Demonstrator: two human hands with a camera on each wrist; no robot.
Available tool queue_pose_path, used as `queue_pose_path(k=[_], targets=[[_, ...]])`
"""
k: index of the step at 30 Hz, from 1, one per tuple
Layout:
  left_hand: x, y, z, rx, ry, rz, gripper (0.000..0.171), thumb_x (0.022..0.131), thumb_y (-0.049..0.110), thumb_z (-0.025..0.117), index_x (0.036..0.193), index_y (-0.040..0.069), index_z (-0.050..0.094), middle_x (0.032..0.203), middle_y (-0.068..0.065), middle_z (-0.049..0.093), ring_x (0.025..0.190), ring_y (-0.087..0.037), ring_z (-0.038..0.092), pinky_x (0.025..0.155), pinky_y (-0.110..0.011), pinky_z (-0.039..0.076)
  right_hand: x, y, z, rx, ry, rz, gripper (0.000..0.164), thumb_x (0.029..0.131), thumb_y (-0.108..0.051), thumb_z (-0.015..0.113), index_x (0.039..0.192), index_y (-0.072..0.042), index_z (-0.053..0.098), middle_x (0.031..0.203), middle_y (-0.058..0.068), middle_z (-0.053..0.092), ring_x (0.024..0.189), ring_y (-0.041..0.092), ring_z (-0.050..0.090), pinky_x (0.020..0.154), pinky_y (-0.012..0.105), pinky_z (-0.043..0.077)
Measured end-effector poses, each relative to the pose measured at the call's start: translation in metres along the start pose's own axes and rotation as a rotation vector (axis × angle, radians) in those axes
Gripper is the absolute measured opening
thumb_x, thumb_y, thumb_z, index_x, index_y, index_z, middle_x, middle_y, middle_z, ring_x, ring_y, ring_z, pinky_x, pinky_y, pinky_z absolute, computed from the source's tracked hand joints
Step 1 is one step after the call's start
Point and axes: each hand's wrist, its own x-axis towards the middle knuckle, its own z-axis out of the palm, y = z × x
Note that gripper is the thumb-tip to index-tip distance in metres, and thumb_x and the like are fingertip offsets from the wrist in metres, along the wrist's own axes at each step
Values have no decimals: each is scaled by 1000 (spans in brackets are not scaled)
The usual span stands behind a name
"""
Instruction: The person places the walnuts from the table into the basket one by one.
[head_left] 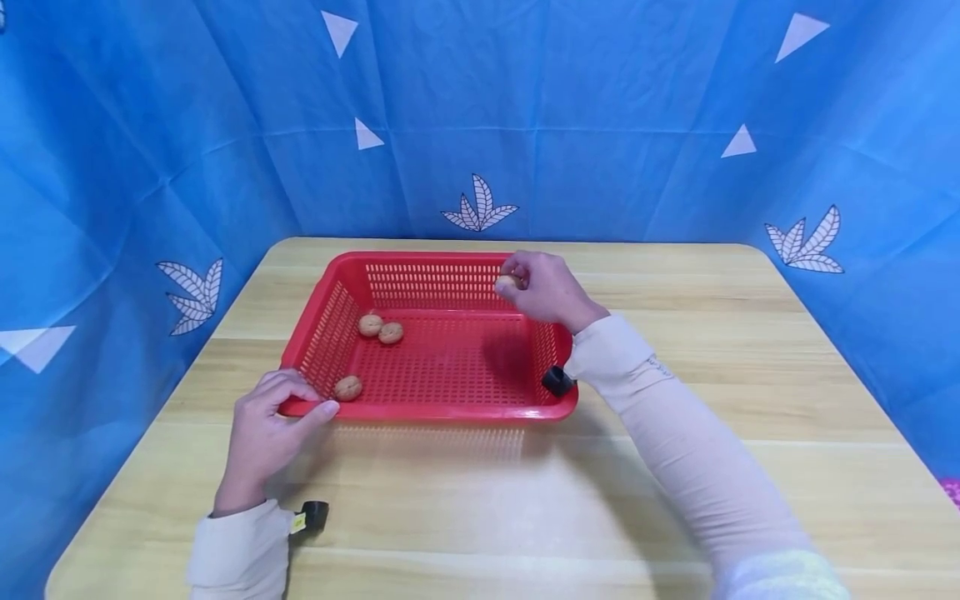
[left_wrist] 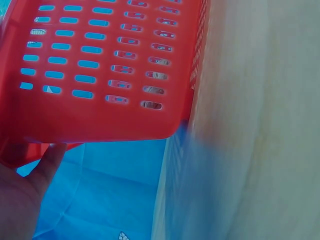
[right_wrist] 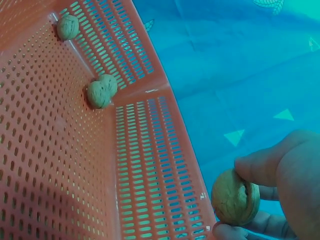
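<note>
Right fingers: your right hand [head_left: 547,287] pinches a walnut [right_wrist: 234,197] between thumb and fingertips; the head view has it mostly covered by your fingers, while the right wrist view bares its rounded side and seam.
Held walnut: above the basket's far right part, near the far rim.
Left fingers: your left hand [head_left: 262,425] grips the near left corner of the red basket [head_left: 450,412], thumb over the near rim.
Lone walnut: another walnut [head_left: 348,388] lies inside that corner, just beside your left hand.
Walnut pair: two walnuts [head_left: 391,333] sit side by side on the basket floor toward the far left; the right wrist view overlaps them.
Basket wall: only the left wrist view shows its slotted outer face up close.
Beneath: a pale wooden table [head_left: 750,350].
Behind: a blue cloth [head_left: 600,100] with white leaves and triangles.
</note>
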Motion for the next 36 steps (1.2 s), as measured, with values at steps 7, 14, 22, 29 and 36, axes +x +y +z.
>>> queue_pose_path(k=[7,14,22,29,36], targets=[[1,1,1,0,5,13,20,66,3,86,74,9,68,85,-11,67,95,-4,52,83,-12,38,1,1,-4,-10,7,6,30,92,-26,67,116,-8,63,102,9,62,89,23,59,75,36,51],[3,0,2,-12,6,28,20,67,3,86,73,9,68,84,-11,67,96,-5,52,83,-13,38,-1,8,-12,-45,8,34,32,92,-26,67,117,-8,62,104,9,62,93,24,58,78,39,51],[1,1,1,-11,9,5,19,67,2,85,73,8,68,84,-13,67,96,-5,52,83,-14,38,-5,18,-27,-47,8,42,30,92,-27,65,116,-7,63,106,10,65,96,26,60,80,41,51],[-1,-1,1,-8,17,21,20,67,2,85,73,9,67,84,-13,67,95,-5,52,83,-14,38,-13,34,-40,-57,37,84,33,92,-27,65,117,-6,62,109,14,62,95,27,62,74,40,53],[0,0,2,-15,12,38,21,66,3,86,73,11,68,86,-10,66,93,-5,52,82,-15,38,-23,60,-48,-68,32,130,36,93,-29,62,120,-5,60,111,19,61,98,32,60,78,45,51]])
